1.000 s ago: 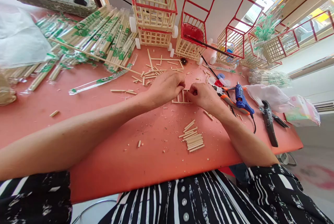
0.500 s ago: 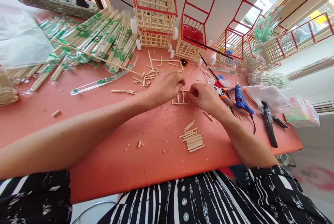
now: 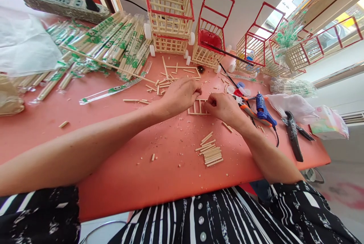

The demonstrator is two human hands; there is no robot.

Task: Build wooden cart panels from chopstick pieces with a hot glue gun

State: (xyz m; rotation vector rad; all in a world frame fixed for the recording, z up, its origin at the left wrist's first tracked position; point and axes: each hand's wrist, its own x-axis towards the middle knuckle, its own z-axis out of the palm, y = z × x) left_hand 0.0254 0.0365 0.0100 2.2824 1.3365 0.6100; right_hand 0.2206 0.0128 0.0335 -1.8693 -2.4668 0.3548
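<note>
A small ladder-like frame of wooden sticks (image 3: 199, 113) lies flat on the table between my hands. My left hand (image 3: 182, 94) is above its far left corner, fingers curled in a pinch; what they hold, if anything, is hidden. At the frame's right end, my right hand (image 3: 224, 106) has thumb and fingers closed on it, covering that end. Nearer me lies a pile of short cut sticks (image 3: 212, 156). More cut pieces (image 3: 162, 84) are scattered beyond my left wrist, beside a larger unfinished stick outline (image 3: 182, 66).
Wrapped chopsticks (image 3: 108, 46) are heaped at the left near a power strip (image 3: 62, 5). Red-trimmed stick carts (image 3: 170, 16) line the back. To the right lie a blue glue gun (image 3: 263, 109), orange-handled pliers (image 3: 250, 113), a black-wrapped tool (image 3: 292, 136) and a tissue pack (image 3: 328, 120).
Both hands stay nearly where they were, still pinched at the small frame. The whole view has shifted slightly; nothing on the table has visibly moved.
</note>
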